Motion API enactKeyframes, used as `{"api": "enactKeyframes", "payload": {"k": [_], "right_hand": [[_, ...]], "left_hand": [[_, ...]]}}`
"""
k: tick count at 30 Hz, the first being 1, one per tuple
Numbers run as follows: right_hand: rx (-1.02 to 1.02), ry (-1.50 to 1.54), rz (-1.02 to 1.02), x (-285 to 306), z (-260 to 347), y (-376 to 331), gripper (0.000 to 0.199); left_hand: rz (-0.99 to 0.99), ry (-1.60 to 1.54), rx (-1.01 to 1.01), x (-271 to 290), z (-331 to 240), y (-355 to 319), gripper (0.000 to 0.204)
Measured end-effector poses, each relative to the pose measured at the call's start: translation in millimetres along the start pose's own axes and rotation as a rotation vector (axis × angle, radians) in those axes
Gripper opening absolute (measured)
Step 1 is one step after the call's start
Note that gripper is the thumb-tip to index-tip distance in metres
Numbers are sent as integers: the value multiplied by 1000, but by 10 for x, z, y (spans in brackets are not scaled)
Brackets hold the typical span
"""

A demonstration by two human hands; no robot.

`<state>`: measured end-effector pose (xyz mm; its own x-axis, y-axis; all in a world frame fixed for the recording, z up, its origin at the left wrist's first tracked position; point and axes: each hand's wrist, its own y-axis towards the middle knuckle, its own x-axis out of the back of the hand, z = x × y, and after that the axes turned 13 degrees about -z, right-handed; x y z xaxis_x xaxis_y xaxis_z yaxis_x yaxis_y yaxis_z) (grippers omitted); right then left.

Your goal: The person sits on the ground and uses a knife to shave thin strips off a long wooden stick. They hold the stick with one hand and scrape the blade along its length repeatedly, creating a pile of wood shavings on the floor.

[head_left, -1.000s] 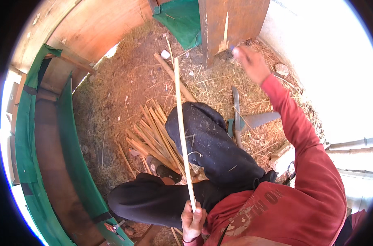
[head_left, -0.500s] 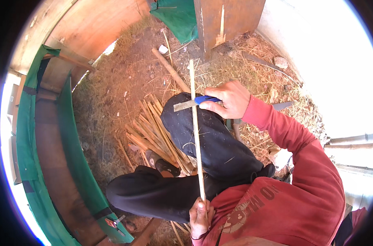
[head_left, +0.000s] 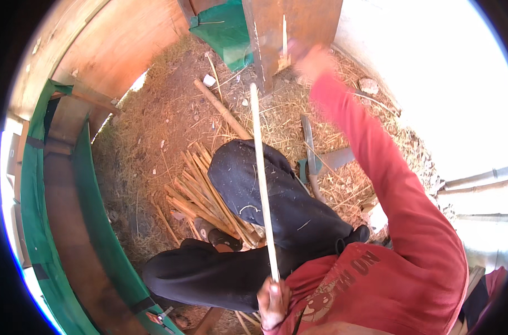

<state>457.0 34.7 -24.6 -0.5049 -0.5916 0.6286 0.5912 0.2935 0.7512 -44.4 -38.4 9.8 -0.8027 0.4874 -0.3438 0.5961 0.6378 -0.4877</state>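
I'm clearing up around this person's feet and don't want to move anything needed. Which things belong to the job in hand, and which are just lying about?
In the job:
- pale strip, gripped by the left hand
- right hand, too blurred to show any tool
- split sticks, probably stock

Apparently lying about:
- handsaw
- long knife
- round pole
- pale stone

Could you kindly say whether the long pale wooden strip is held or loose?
Held: the left hand grips the pale wooden strip around its near end; the far end extends beyond the black-trousered knee.
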Motion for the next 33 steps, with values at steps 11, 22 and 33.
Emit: {"api": "enactKeyframes", "payload": {"k": [11, 22, 33], "right_hand": [[136, 855, 433, 914, 424, -36, 50], [167, 398, 355, 440, 418, -187, 46], [292, 747, 388, 844, 612, -292, 40]], "left_hand": [[-133, -28, -13, 160, -55, 0, 35], [-129, 5, -11, 242, -43, 45, 41], [-9, -217, 155, 266, 10, 147, 47]]}}
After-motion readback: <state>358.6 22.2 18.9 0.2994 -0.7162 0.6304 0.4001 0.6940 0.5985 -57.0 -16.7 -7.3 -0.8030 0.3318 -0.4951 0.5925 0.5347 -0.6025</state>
